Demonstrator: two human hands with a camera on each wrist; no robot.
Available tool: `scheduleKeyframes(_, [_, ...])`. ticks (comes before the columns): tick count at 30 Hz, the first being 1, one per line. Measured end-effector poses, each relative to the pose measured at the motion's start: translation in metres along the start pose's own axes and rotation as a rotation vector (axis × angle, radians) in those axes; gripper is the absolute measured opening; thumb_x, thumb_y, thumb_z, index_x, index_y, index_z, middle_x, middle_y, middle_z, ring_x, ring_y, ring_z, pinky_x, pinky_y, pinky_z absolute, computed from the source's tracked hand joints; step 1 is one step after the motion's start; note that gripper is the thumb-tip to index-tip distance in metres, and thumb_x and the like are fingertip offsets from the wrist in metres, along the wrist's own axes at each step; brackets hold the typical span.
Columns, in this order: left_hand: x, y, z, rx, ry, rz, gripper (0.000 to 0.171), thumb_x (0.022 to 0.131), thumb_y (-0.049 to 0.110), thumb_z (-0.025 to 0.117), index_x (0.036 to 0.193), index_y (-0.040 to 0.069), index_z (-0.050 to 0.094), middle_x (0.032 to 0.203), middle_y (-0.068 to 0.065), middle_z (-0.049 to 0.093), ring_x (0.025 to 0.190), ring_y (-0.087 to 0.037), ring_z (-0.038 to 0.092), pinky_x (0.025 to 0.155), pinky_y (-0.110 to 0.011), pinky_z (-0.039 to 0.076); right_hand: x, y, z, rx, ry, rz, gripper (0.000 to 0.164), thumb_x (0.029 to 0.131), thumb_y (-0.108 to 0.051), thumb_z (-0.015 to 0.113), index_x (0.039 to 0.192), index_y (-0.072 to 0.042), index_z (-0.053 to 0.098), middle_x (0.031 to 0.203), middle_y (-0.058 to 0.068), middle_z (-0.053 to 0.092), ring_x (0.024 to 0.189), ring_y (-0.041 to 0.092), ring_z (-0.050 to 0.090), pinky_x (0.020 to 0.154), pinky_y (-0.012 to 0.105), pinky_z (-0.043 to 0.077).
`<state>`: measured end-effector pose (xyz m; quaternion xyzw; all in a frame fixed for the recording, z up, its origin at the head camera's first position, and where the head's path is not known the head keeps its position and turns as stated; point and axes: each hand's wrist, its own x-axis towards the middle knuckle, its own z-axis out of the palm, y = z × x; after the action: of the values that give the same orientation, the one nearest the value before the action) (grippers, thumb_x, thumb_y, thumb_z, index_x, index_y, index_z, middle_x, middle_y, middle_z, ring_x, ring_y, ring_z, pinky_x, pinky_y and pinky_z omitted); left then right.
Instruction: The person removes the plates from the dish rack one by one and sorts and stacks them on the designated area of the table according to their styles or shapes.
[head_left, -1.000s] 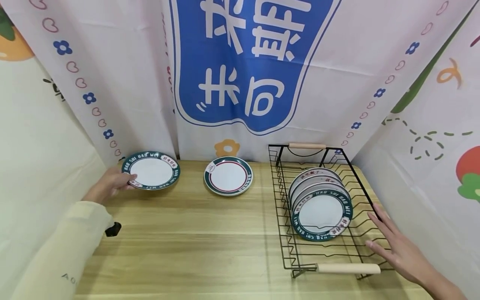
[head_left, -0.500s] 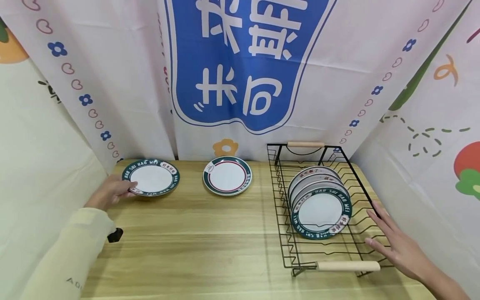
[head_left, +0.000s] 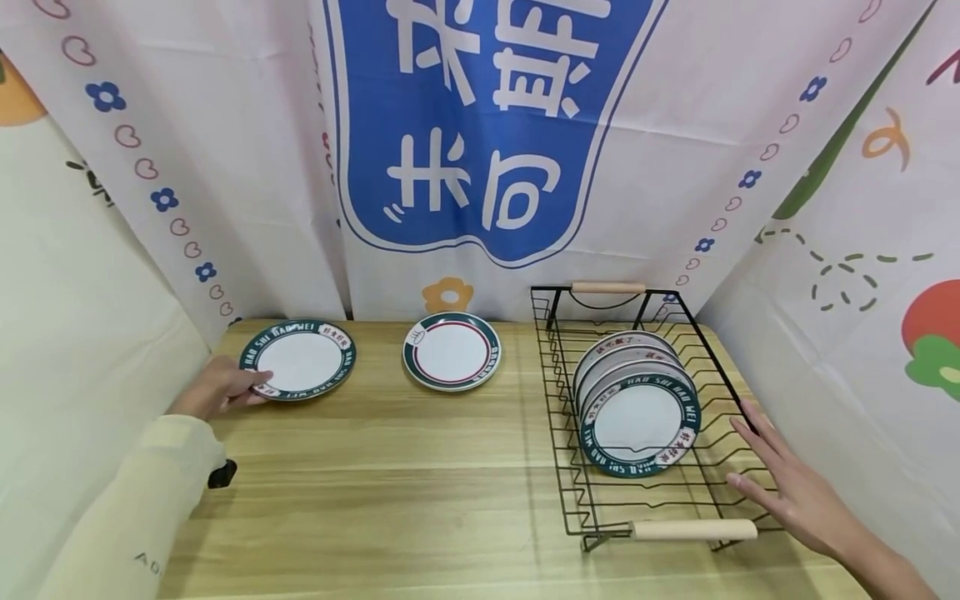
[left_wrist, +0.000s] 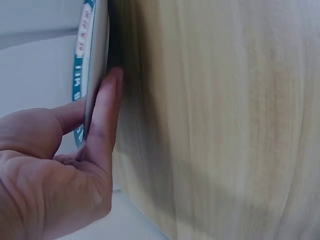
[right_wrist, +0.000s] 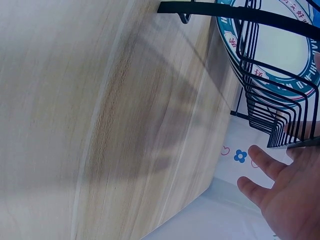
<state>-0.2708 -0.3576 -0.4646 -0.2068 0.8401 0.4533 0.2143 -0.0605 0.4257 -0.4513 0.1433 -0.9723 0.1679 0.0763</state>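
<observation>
My left hand (head_left: 221,387) pinches the left rim of a white plate (head_left: 303,363) with a green lettered border, at the table's far left. In the left wrist view, the thumb (left_wrist: 70,114) lies on the plate's upper face and the fingers reach under it, with the plate's edge (left_wrist: 80,65) seen side-on. My right hand (head_left: 798,492) has its fingers spread at the right side of a black wire dish rack (head_left: 678,523). Several plates lean upright inside, the front one (head_left: 637,423) green-rimmed. The right wrist view shows that hand (right_wrist: 280,185) beside the rack's wires.
Another white plate (head_left: 452,352) with a green border and red ring lies at the back middle of the wooden table (head_left: 390,500). Printed cloth (head_left: 247,150) hangs along the back and both sides. A wooden handle (head_left: 693,530) spans the rack's front.
My left hand has brought the pinched plate slightly down and toward me. The other plates, the rack and my right hand keep their places, while the head view shifts a little.
</observation>
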Motion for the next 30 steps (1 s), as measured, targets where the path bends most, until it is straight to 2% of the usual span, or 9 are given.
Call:
scheduleKeyframes(5, [0.006,-0.006,-0.001,0.071,0.019,-0.017,0.036,0.096,0.021,0.062,0.103,-0.013,0.051,0.062,-0.006,0.067,0.056,-0.016,0.069,0.057,-0.024,0.056,0.001,0.0,0.0,-0.003,0.005,-0.002,0.082,0.09,-0.026,0.069,0.156,-0.018,0.021,0.165,0.003,0.002,0.145,0.01,0.01,0.075,0.073,0.041])
scheduleKeyframes(11, [0.004,-0.006,-0.002,0.194,-0.032,-0.003,0.039,0.096,0.028,0.063,0.095,-0.01,0.055,0.06,-0.005,0.067,0.053,-0.012,0.064,0.051,-0.021,0.049,0.0,-0.001,0.001,0.007,0.005,0.006,0.082,0.089,-0.026,0.07,0.156,-0.018,0.022,0.165,0.003,0.003,0.144,0.004,0.007,0.077,0.072,0.041])
scheduleKeyframes(19, [0.006,-0.009,-0.001,0.303,-0.051,0.028,0.049,0.093,0.037,0.063,0.091,-0.011,0.052,0.059,-0.006,0.065,0.052,-0.013,0.065,0.052,-0.023,0.051,0.0,-0.001,0.0,0.003,0.009,0.011,0.083,0.089,-0.026,0.07,0.156,-0.019,0.021,0.165,0.003,0.003,0.146,0.011,0.011,0.077,0.073,0.041])
scheduleKeyframes(23, [0.001,-0.008,-0.006,0.432,-0.046,0.117,0.053,0.092,0.046,0.061,0.079,-0.005,0.06,0.06,-0.005,0.065,0.052,-0.014,0.064,0.052,-0.025,0.05,0.0,-0.002,0.0,0.004,0.018,0.006,0.084,0.088,-0.025,0.07,0.156,-0.019,0.022,0.165,0.003,0.004,0.146,0.011,0.011,0.077,0.074,0.04])
scheduleKeyframes(25, [-0.006,-0.006,-0.009,0.522,-0.022,0.16,0.057,0.092,0.054,0.058,0.072,0.001,0.062,0.059,-0.004,0.064,0.053,-0.014,0.062,0.053,-0.028,0.048,0.0,-0.001,0.0,0.003,0.022,0.002,0.084,0.088,-0.025,0.071,0.156,-0.019,0.022,0.165,0.004,0.005,0.146,0.01,0.01,0.077,0.074,0.04])
scheduleKeyframes(27, [-0.013,-0.002,-0.013,0.585,0.004,0.181,0.06,0.091,0.061,0.054,0.065,0.007,0.061,0.058,-0.003,0.063,0.053,-0.015,0.06,0.054,-0.031,0.046,0.0,0.0,0.0,0.0,0.026,-0.001,0.084,0.087,-0.025,0.071,0.156,-0.019,0.023,0.165,0.004,0.005,0.145,0.008,0.01,0.077,0.073,0.041])
scheduleKeyframes(30, [-0.019,0.004,-0.018,0.649,0.052,0.153,0.064,0.088,0.07,0.049,0.059,0.014,0.056,0.056,-0.001,0.058,0.055,-0.016,0.055,0.061,-0.038,0.042,0.001,0.001,0.001,0.001,0.027,-0.005,0.084,0.087,-0.025,0.071,0.156,-0.018,0.023,0.165,0.004,0.005,0.145,0.006,0.01,0.078,0.073,0.041])
